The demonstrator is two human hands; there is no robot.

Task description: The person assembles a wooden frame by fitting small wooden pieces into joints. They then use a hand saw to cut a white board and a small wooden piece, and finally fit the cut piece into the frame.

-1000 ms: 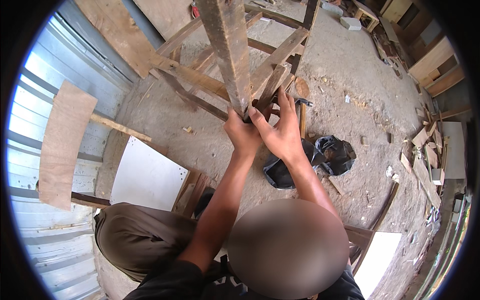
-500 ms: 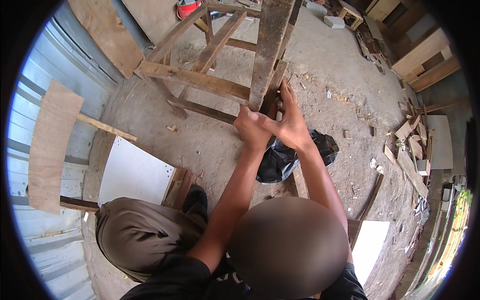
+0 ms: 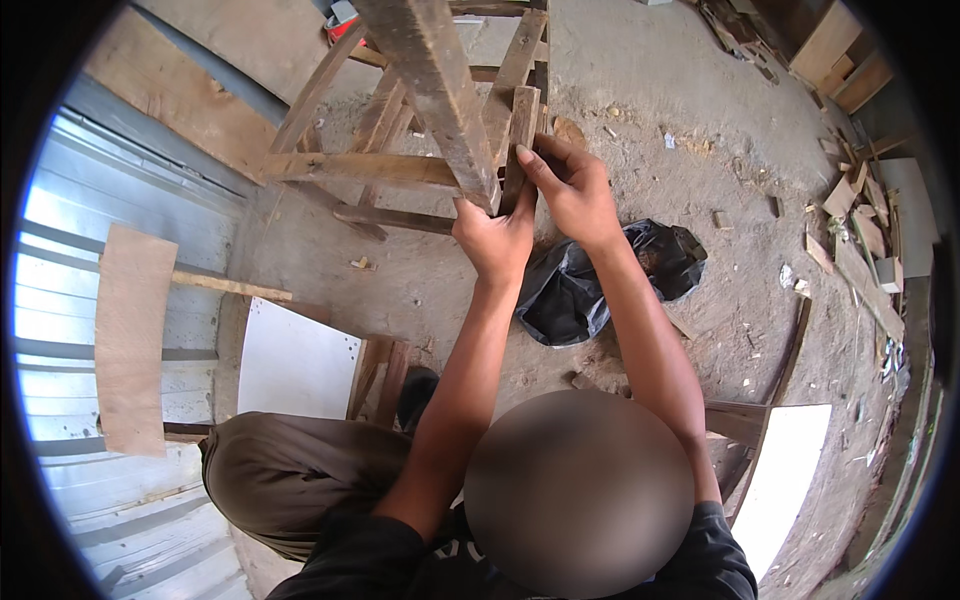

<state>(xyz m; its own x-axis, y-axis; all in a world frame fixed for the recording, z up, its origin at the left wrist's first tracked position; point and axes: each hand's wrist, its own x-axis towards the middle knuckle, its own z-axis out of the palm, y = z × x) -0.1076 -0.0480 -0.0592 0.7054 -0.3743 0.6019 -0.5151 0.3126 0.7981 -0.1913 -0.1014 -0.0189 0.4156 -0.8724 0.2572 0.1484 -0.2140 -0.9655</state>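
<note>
A worn wooden frame (image 3: 365, 170), built from several bars and legs, stands in front of me. Its thick post (image 3: 430, 90) slants down toward my hands. Against the post's near end, my left hand (image 3: 497, 240) is closed around the lower part of a short wooden strip (image 3: 521, 125), its thumb by the post. Higher up, my right hand (image 3: 582, 195) pinches the strip's right side, thumb on its face and fingers partly behind it. The strip's bottom end is hidden by my left hand. Beneath my forearms lies a crumpled black plastic bag (image 3: 570, 300) on the ground.
A white board (image 3: 298, 360) lies at left, near a plywood piece (image 3: 138, 340) by the corrugated metal wall (image 3: 70, 270). Another white panel (image 3: 785, 480) is at lower right. Scrap wood (image 3: 865, 240) is heaped along the right side. A red container (image 3: 345, 28) stands beyond the frame.
The view has shifted, and the post now leans farther left. The short strip shows more fully beside it. My right hand's fingers have bent from stretched along the wood into a pinch.
</note>
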